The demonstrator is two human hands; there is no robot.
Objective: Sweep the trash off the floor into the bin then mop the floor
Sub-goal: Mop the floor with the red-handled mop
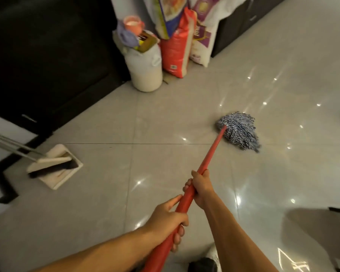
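Observation:
A mop with a red handle (210, 154) runs from the bottom centre up to the right. Its blue-and-white string head (239, 130) lies on the glossy grey tiled floor (126, 213). My left hand (168, 220) grips the handle low down, near me. Farther up the handle, my right hand (199, 188) is wrapped round it. A cream dustpan (67, 177) lies on the floor at the left with a dark-bristled broom (51, 167) resting in it, its metal pole leaning off to the left edge.
Dark cabinets (47, 55) line the left and the far right. In the corner between them stand a white container (145, 71) stuffed with items, a red sack (177, 48) and other bags. The floor to the right shines with light reflections.

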